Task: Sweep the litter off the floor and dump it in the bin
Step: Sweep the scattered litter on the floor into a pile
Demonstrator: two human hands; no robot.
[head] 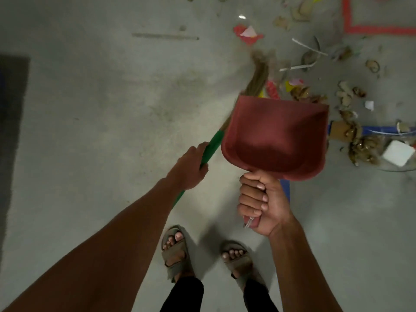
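My left hand (189, 168) grips the green handle of a broom (211, 148). Its brown bristles (258, 73) are blurred and reach the litter ahead. My right hand (261, 202) grips the handle of a red dustpan (276, 136), held above the floor with nothing in its scoop. Litter (299, 91) lies scattered on the grey floor beyond and to the right of the pan: dry leaves, shells, red and yellow wrappers, white strips. The pan hides part of the broom. No bin is plainly in view.
Red tape (347, 23) marks a square at top right, and blue tape (369, 129) runs at the right. A white block (397, 153) lies in clear plastic at the right edge. A dark mat (11, 122) sits at the left. My sandalled feet (175, 251) stand below.
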